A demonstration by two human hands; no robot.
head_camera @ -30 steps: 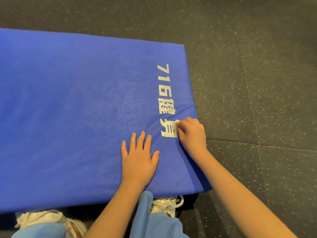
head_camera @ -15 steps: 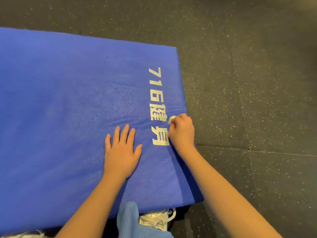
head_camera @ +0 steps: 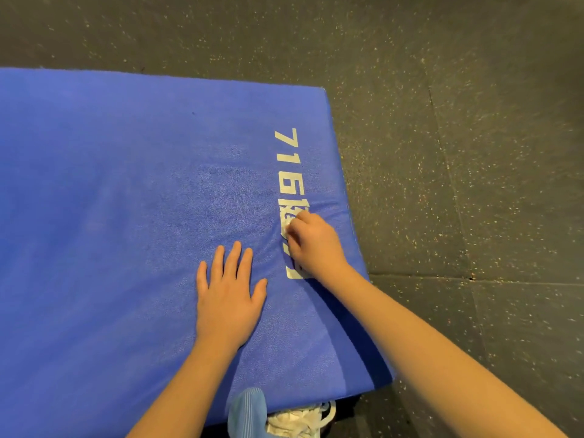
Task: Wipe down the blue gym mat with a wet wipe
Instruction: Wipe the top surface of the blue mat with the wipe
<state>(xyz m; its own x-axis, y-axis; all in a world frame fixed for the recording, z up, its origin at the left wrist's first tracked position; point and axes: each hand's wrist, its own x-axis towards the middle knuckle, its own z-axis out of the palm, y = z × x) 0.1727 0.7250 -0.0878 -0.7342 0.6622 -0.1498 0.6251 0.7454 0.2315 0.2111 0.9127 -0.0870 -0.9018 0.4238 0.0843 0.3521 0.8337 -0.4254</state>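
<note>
Clearly the right hand point(head_camera: 316, 241) grips a crumpled white wet wipe point(head_camera: 288, 225) on the padded blue gym mat point(head_camera: 126, 216), beside the flat, spread left hand point(head_camera: 227, 298). Bunched so small, it could miss patches.

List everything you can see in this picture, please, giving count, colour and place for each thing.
gym mat: one, blue, lying on the floor, filling left and centre.
lettering: one line, white, printed along the mat's right side.
wet wipe: one, white, bunched on the lettering.
floor: one, dark grey with pale speckles, above and right of the mat.
shoe: one, white, bottom edge.
trouser leg: one, light blue, left of the shoe.
left hand: one, flat on the mat, fingers straight.
right hand: one, gripping the wet wipe.
</note>
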